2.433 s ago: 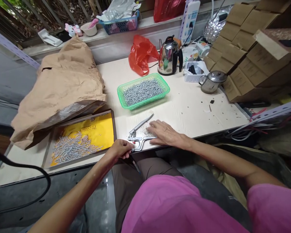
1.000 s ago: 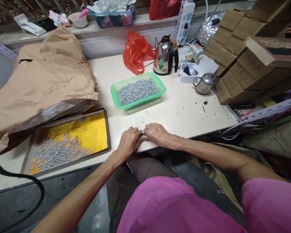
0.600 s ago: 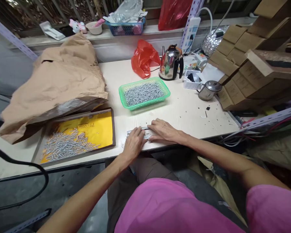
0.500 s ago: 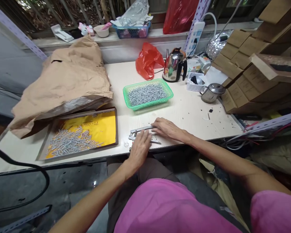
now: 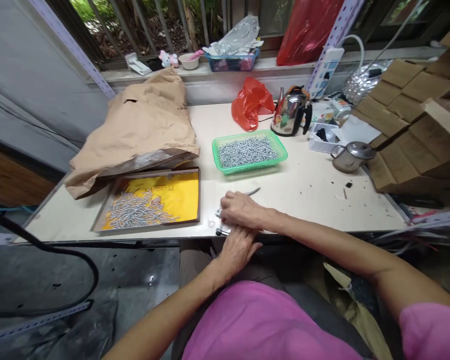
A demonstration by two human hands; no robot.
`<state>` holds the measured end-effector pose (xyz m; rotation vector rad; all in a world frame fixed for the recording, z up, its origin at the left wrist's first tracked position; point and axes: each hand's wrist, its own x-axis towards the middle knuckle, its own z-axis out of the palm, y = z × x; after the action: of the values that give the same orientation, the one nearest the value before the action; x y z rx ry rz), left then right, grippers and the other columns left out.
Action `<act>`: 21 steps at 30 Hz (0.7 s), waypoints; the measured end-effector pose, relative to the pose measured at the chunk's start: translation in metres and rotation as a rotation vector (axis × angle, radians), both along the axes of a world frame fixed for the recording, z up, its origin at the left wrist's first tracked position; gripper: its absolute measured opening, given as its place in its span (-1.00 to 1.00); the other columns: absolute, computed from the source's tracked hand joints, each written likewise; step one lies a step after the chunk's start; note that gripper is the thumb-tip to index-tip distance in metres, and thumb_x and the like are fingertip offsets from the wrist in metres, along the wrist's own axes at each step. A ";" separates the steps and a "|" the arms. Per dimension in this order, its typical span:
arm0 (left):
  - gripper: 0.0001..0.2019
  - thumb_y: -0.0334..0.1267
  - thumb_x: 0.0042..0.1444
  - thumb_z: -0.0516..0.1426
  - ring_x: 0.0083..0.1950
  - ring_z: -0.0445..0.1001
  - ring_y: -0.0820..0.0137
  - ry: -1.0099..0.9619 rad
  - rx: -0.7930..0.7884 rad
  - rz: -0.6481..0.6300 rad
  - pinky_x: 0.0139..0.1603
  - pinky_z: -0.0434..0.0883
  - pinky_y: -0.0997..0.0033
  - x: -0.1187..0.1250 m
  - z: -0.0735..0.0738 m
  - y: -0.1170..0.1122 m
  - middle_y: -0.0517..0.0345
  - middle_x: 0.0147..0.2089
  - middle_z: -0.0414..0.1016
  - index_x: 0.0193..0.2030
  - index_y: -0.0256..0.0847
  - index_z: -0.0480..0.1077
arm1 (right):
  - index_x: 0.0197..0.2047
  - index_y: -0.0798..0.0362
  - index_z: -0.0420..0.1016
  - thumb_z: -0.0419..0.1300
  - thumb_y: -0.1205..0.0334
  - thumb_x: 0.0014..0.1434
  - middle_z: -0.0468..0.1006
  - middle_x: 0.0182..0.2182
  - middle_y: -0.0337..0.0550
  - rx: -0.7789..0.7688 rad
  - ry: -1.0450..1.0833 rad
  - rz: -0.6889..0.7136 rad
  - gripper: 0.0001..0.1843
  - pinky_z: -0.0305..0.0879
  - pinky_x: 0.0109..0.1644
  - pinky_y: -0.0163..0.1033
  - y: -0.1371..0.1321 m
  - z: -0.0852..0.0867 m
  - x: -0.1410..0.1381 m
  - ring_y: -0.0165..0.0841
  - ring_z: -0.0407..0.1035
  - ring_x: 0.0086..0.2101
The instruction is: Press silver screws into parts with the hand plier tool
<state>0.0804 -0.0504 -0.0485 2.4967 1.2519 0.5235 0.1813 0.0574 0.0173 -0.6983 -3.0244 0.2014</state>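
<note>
At the table's front edge lies a metal plier-like hand tool (image 5: 252, 191) with a small spring; one curved handle shows beyond my hands, the rest is mostly covered. My right hand (image 5: 243, 210) is closed over it, fingers curled down near its left end. Just below, my left hand (image 5: 237, 249) reaches under my right hand, its thumb sticking out to the right; its other fingers are hidden, so their grip cannot be seen. A small black-and-metal part (image 5: 221, 231) shows left of my hands at the edge.
To the left, a shallow tray (image 5: 199, 200) with a yellow lining holds loose screw-like metal pieces. A green basket (image 5: 225, 170) of similar pieces stands behind my hands. Around are a brown paper sack (image 5: 142, 120), a kettle (image 5: 290, 112), a metal pot (image 5: 354, 156) and stacked cartons (image 5: 412, 150).
My right hand has come left over the tool and closed on it. My left hand has shifted under it, from lying over the tool. The view has turned left.
</note>
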 end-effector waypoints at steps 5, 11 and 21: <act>-0.58 -0.17 0.20 0.13 0.13 0.41 0.14 -0.038 0.022 -0.057 0.11 0.39 0.13 -0.007 0.005 -0.022 -0.10 0.08 0.45 0.18 -0.22 0.27 | -0.39 0.09 0.51 0.17 0.32 0.22 0.47 -0.28 -0.07 0.001 0.025 0.167 -0.84 0.12 -0.22 -0.18 -0.015 -0.016 -0.032 -0.25 0.23 -0.19; -0.77 -0.33 0.28 -0.03 -0.11 0.40 0.29 0.064 0.188 0.262 -0.05 0.38 0.26 -0.081 0.043 -0.004 0.02 -0.17 0.51 -0.14 -0.19 0.46 | -0.13 0.14 0.46 0.00 0.24 0.35 0.53 -0.26 -0.06 -0.096 0.658 -0.111 -0.76 0.29 -0.10 -0.21 0.007 0.014 -0.022 -0.33 0.36 -0.21; -0.68 -0.28 0.23 -0.03 -0.07 0.36 0.16 0.510 -0.049 0.777 -0.11 0.32 0.26 -0.245 0.068 0.078 -0.09 -0.23 0.47 -0.30 -0.23 0.56 | 0.12 0.08 0.41 0.01 0.08 0.30 0.49 -0.15 0.07 0.274 0.497 -0.549 -0.58 0.36 -0.10 0.02 0.098 0.025 0.053 -0.11 0.39 -0.13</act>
<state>-0.1649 0.0272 0.0191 2.0845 2.4067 -0.0165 0.2344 0.1559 0.0427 -1.1954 -2.2391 -0.0531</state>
